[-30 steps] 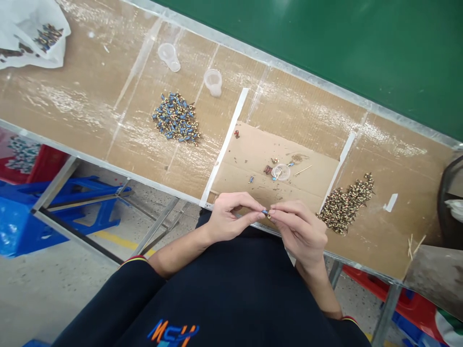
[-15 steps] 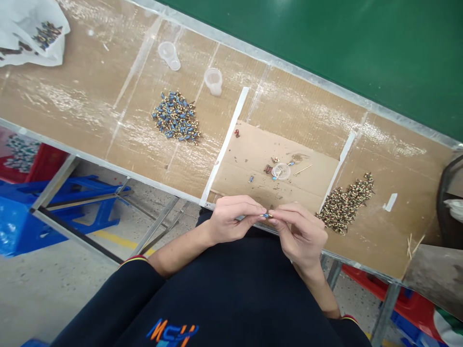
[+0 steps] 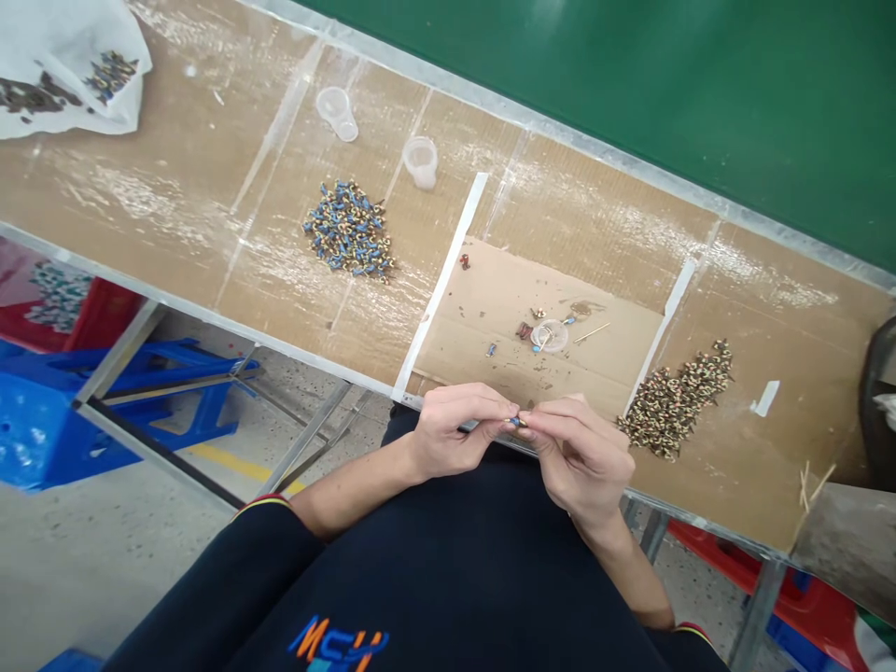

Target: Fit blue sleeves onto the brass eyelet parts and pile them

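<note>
Between the fingertips of both hands is a small blue and gold piece point(image 3: 517, 422), too small to name more closely. My left hand point(image 3: 458, 429) pinches its left end, and my right hand point(image 3: 582, 450) pinches its right end. Both hands are just above the table's front edge. Beyond them lies a cardboard sheet point(image 3: 466, 313) with a clear plastic cup point(image 3: 558, 334), a thin stick point(image 3: 592, 333) and a few loose small pieces. A heap of blue and gold pieces point(image 3: 350, 231) is to the left; a heap of darker gold pieces point(image 3: 673, 403) is to the right.
Two clear plastic cups, one at the back point(image 3: 337, 112) and one nearer point(image 3: 421, 161), stand left of the cardboard. A white bag point(image 3: 91, 51) with more pieces lies far left. Several thin sticks point(image 3: 810, 485) are at the right end. Blue stools point(image 3: 140, 401) stand below the table.
The view has shifted slightly, so the table appears a little further right and down. Both hands keep hold of the small piece, which has turned slightly between the fingertips.
</note>
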`<move>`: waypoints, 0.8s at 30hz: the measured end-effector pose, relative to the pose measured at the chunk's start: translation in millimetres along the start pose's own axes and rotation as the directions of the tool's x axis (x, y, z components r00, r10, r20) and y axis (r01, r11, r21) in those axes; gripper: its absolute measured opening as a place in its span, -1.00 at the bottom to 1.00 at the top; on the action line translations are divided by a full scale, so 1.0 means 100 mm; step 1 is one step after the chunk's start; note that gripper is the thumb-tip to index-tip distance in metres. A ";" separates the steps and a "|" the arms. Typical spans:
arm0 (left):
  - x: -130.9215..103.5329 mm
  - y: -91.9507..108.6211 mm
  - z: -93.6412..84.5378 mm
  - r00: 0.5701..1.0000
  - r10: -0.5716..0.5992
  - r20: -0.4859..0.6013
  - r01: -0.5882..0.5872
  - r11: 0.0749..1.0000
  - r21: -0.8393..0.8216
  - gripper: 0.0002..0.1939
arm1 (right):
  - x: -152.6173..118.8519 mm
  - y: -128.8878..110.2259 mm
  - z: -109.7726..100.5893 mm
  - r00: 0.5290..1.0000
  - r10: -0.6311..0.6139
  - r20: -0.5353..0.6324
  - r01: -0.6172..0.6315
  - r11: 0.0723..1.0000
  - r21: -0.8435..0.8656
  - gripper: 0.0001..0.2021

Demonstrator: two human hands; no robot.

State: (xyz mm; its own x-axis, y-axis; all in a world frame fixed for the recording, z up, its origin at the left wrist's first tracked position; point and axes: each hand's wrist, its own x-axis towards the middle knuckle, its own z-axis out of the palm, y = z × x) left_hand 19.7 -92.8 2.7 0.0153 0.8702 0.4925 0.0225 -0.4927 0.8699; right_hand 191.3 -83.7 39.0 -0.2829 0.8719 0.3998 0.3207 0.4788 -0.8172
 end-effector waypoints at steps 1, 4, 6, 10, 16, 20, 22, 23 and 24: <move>0.01 -0.01 -0.01 1.000 -0.008 0.008 0.009 1.000 -0.011 -0.95 | 0.00 0.01 0.01 1.000 -0.005 -0.001 0.005 1.000 0.009 -0.77; 0.05 -0.07 -0.14 1.000 -0.001 0.021 0.000 1.000 0.028 -0.89 | -0.01 0.07 0.04 0.999 0.021 -0.027 -0.021 1.000 0.012 -0.67; 0.12 -0.17 -0.35 0.998 0.014 -0.065 -0.002 0.983 0.183 -0.89 | -0.02 0.12 0.01 0.994 0.065 -0.092 -0.063 0.998 0.021 -0.58; 0.36 -0.52 -1.01 0.920 -0.011 -0.392 0.241 0.805 0.542 -0.72 | -0.04 0.21 -0.11 0.965 0.049 -0.259 -0.046 0.999 0.019 -0.63; 0.63 -0.69 -1.48 0.937 0.038 -0.348 0.268 0.562 0.783 -0.69 | -0.01 0.31 -0.30 0.945 -0.092 -0.313 0.035 0.982 -0.184 -0.74; 0.44 -0.38 -1.07 0.978 0.172 -0.121 0.004 0.564 0.826 -0.68 | 0.08 0.45 -0.41 0.941 -0.173 -0.290 0.049 0.919 -0.391 -0.78; 0.32 -0.26 -0.81 0.987 0.064 0.149 -0.155 0.648 0.746 -0.75 | 0.13 0.53 -0.44 0.981 -0.142 -0.133 0.066 0.887 -0.457 -0.80; 0.29 -0.23 -0.70 0.967 0.021 0.253 -0.200 0.673 0.712 -0.77 | 0.16 0.57 -0.45 0.991 -0.123 -0.052 0.083 0.873 -0.481 -0.81; 0.27 -0.22 -0.61 0.938 -0.033 0.346 -0.230 0.687 0.689 -0.77 | 0.19 0.60 -0.46 0.994 -0.109 0.010 0.099 0.860 -0.501 -0.80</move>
State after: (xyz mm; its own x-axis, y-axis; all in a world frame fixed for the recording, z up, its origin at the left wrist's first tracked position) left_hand -41.3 -58.3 -1.3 0.3595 0.8313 0.4239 0.7010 -0.5404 0.4654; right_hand 246.9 -34.3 16.8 -0.3250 0.8135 0.4823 0.7006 0.5497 -0.4549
